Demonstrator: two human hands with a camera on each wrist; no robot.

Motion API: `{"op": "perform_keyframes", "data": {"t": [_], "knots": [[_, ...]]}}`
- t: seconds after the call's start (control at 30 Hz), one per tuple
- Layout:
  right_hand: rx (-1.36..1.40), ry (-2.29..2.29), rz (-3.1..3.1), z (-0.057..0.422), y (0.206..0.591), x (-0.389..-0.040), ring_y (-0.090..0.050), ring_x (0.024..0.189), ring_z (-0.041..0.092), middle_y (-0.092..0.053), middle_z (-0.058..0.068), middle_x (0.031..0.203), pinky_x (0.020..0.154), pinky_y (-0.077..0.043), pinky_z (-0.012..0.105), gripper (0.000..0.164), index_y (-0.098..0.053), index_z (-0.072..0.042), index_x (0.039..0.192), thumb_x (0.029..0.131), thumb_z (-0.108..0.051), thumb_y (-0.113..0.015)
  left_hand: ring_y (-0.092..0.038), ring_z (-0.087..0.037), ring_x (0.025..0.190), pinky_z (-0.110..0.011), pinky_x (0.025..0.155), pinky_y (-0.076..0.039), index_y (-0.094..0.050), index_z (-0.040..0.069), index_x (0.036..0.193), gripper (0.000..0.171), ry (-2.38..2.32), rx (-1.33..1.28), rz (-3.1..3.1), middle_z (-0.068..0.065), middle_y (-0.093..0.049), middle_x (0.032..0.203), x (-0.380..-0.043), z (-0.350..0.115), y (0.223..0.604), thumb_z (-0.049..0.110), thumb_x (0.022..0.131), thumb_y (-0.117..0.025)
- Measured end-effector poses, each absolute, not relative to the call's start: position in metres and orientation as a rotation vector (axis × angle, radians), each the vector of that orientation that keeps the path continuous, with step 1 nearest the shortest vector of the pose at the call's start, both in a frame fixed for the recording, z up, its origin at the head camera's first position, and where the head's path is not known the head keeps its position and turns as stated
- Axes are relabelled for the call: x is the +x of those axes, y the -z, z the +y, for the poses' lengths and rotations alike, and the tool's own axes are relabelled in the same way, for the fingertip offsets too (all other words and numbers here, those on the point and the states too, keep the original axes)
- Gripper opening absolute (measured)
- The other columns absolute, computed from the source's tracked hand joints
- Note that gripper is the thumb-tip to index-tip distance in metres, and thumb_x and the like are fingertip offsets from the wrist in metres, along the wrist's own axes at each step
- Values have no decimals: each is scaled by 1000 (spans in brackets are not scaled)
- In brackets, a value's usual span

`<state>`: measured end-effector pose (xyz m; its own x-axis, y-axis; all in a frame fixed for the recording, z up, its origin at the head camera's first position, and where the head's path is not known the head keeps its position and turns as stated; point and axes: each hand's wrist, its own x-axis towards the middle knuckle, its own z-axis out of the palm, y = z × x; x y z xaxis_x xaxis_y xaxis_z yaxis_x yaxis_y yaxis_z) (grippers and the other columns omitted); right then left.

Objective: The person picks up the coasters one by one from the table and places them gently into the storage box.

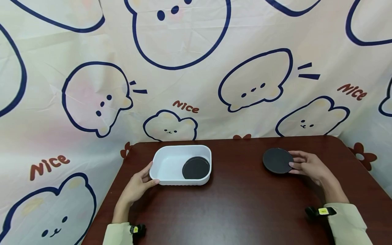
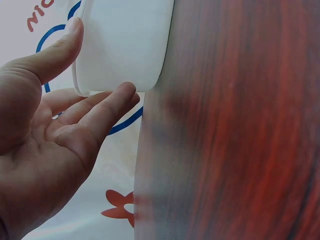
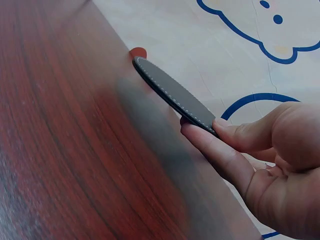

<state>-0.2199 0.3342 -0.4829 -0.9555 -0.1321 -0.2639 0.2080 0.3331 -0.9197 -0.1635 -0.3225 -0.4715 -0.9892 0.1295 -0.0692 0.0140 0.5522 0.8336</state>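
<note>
A white rectangular plastic container with rounded corners is at the back left of the table. One round black coaster lies inside it, toward the right end. My left hand holds the container's near left corner, with the thumb at the front rim and the fingers against the left end. At the right, my right hand pinches a second black coaster by its edge, between thumb and fingers. Pale stitching runs round this coaster in the right wrist view, where it is tilted above the tabletop.
The dark red-brown wooden table has rounded far corners. Behind it hangs a pale curtain printed with blue-outlined bears and red flowers. Each wrist carries a black strap device over a light sleeve.
</note>
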Motion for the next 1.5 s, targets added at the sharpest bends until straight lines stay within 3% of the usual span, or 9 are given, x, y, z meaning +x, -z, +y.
{"op": "perform_keyframes", "data": {"t": [0.33, 0.67, 1.5], "knots": [[72, 1721, 2254, 330, 479, -223, -76, 99, 4, -56, 29, 141, 94, -65, 39, 70, -21, 7, 167, 109, 0, -58, -51, -42, 149, -33, 103, -60, -20, 8, 172, 91, -1408, 104, 2668, -26, -28, 174, -163, -324, 471, 20, 101, -77], [36, 1787, 2200, 332, 480, -224, -74, 102, 2, -65, 0, 122, 95, -64, 35, 73, -20, 6, 168, 109, -6, -62, -53, -44, 148, -36, 104, -59, -21, 7, 172, 91, -1413, 120, 2675, -26, -30, 173, -164, -323, 470, 19, 101, -77], [19, 1878, 2124, 327, 475, -221, -77, 102, 5, -70, -11, 113, 93, -64, 34, 78, -19, 8, 168, 107, -9, -66, -52, -43, 148, -31, 102, -60, -21, 6, 171, 90, -1416, 110, 2660, -27, -30, 173, -164, -322, 471, 18, 101, -76]]}}
